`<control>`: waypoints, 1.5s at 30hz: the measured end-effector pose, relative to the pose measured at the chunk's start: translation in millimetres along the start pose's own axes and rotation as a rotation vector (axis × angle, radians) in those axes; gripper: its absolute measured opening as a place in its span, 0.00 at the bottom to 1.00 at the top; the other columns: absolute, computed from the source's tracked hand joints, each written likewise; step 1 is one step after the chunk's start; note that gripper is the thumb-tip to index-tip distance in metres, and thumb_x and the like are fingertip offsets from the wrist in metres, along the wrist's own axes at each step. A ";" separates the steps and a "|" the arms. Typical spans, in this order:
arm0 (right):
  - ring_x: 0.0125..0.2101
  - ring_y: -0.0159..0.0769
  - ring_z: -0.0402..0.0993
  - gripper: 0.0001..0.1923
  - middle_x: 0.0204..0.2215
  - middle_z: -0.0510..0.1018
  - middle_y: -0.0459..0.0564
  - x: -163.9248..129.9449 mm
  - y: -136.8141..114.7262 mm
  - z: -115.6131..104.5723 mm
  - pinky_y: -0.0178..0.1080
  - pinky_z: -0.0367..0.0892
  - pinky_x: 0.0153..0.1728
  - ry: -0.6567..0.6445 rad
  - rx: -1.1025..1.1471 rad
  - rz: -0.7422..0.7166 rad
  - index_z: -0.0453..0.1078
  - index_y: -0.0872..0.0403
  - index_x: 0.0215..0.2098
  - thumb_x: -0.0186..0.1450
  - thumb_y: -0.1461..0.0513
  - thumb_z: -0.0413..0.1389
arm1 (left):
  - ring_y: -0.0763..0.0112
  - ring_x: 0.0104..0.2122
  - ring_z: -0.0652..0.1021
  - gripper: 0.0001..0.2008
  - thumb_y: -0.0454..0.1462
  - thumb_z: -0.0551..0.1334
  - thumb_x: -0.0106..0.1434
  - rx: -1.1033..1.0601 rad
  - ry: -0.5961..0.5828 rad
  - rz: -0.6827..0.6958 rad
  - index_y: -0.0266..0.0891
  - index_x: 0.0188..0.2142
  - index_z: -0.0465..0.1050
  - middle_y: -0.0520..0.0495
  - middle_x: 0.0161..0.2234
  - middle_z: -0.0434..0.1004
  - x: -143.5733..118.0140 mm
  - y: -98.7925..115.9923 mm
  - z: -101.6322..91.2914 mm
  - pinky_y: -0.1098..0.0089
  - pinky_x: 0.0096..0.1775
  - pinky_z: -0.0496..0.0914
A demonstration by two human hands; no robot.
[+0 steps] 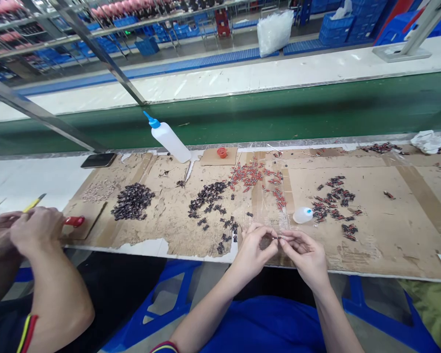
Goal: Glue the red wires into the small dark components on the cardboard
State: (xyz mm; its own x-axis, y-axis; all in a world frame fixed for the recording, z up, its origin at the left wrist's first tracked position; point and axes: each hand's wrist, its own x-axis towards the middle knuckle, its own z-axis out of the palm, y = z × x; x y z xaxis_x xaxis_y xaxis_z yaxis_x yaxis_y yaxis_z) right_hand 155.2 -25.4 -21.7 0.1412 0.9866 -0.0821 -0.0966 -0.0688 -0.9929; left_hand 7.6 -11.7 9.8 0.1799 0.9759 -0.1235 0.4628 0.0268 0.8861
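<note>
My left hand (254,247) and my right hand (306,255) meet over the cardboard's front edge, thumbs and forefingers closed on a tiny dark part (280,238). Fingertips cover most of it, so its kind cannot be made out. Just beyond my right hand lies a small white squeeze bottle (302,214) with a pale blue tip. Small red parts (247,175) are heaped ahead of my hands. Loose black parts (208,197) spread to the left. On the right is a pile of red-and-black pieces (334,203).
A co-worker's hands (33,228) work at the left, near a red container (74,221). Along the back stand a large white bottle (171,142) with a blue nozzle, a red cup (222,153) and a phone (98,160). Another black heap (133,202) lies left. A green conveyor belt (242,115) runs behind.
</note>
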 end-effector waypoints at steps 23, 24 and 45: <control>0.49 0.52 0.67 0.25 0.45 0.77 0.58 25.9 -12.1 -72.2 0.56 0.65 0.50 0.398 -0.913 -0.515 0.74 0.51 0.49 0.58 0.46 0.60 | 0.55 0.51 0.70 0.12 0.30 0.59 0.64 0.492 0.288 0.083 0.47 0.40 0.78 0.45 0.46 0.78 31.7 -34.7 -36.4 0.51 0.51 0.58; 0.50 0.54 0.65 0.27 0.46 0.77 0.59 30.8 -8.8 -66.3 0.58 0.63 0.51 0.341 -0.943 -0.539 0.73 0.52 0.49 0.58 0.44 0.59 | 0.55 0.51 0.70 0.12 0.30 0.59 0.63 0.500 0.273 0.090 0.47 0.39 0.79 0.45 0.45 0.79 34.2 -36.7 -37.8 0.51 0.50 0.58; 0.26 0.38 0.76 0.19 0.26 0.81 0.51 31.9 -4.7 -32.3 0.39 0.72 0.29 0.297 -0.022 -0.067 0.75 0.55 0.27 0.46 0.50 0.69 | 0.62 0.47 0.76 0.06 0.30 0.66 0.58 0.236 0.072 0.058 0.44 0.33 0.77 0.50 0.38 0.83 20.8 -24.1 -6.9 0.56 0.53 0.57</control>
State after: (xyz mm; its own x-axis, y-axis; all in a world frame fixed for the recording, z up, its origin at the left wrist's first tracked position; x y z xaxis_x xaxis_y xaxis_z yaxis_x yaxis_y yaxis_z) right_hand 192.0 1.6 -22.4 0.4288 0.9027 -0.0346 -0.0561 -0.0116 -0.9984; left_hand -5.8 9.4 -11.1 0.1539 0.9874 -0.0356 0.6450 -0.0731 0.7607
